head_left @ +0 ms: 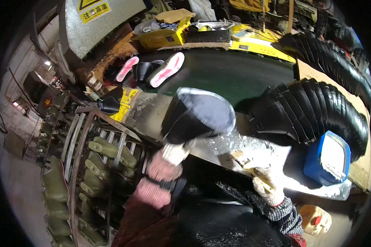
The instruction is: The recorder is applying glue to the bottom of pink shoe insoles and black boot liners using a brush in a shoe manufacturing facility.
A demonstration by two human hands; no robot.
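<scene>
My left hand [176, 154], in a whitish glove and blurred by motion, grips the lower end of a black shoe upper [181, 121]. The upper is raised over the bench, its pale grey rounded face turned up. My right hand [269, 186], also gloved, is closed round the handle of a brush [249, 165]. Its bristle end lies over the white-smeared bench top [222, 148], to the right of the upper. Further right stands a blue tub [314, 162], cut open at the top, with white paste [334, 154] inside and on its rim.
Nested black uppers [305, 109] curve along the right. Behind the bench runs a dark green belt [218, 70] carrying shoes with pink-and-white soles [167, 70]. A metal rack [75, 164] of green shoe lasts [95, 166] stands left. A beige jug [313, 218] is at lower right.
</scene>
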